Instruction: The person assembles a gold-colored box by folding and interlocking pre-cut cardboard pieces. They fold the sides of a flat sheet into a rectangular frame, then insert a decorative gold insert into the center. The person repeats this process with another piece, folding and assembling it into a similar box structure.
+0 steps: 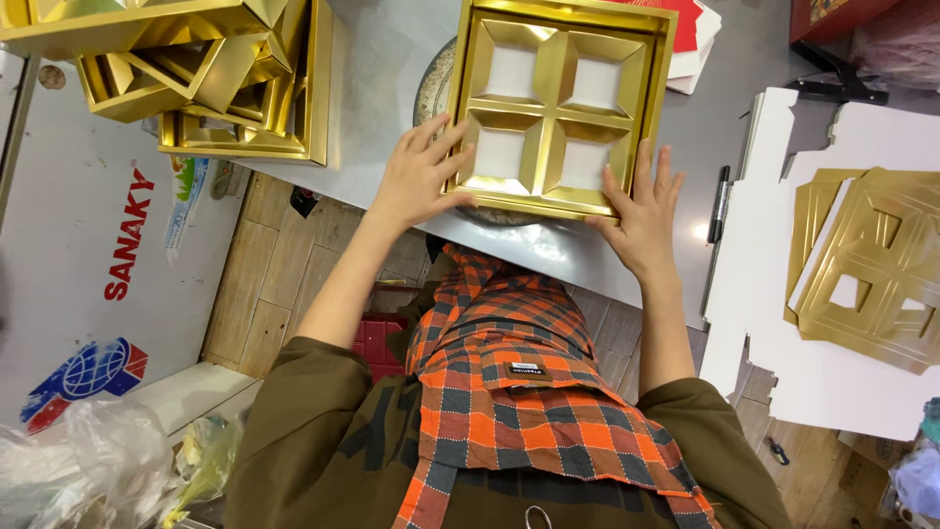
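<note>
Gold box sits at the near edge of the grey table, square, shiny, with a raised rim. Inside it a gold insert folds into four sloped compartments with pale floors, two by two. Our left hand lies flat on the box's near left corner, fingers spread, fingertips on the rim. Our right hand presses the near right corner, fingers together and pointing up along the side, thumb on the near edge. Neither pinches anything.

Under the box a round plate shows only as a dark arc on the left and a sliver below; most is hidden. Behind the far right corner, red and white sheets are mostly covered. At the table's far left corner, a heap of gold inserts is cut by the top edge. To the right, a black pen lies by white cardboard carrying flat gold cutouts, cut off at the frame's side.
</note>
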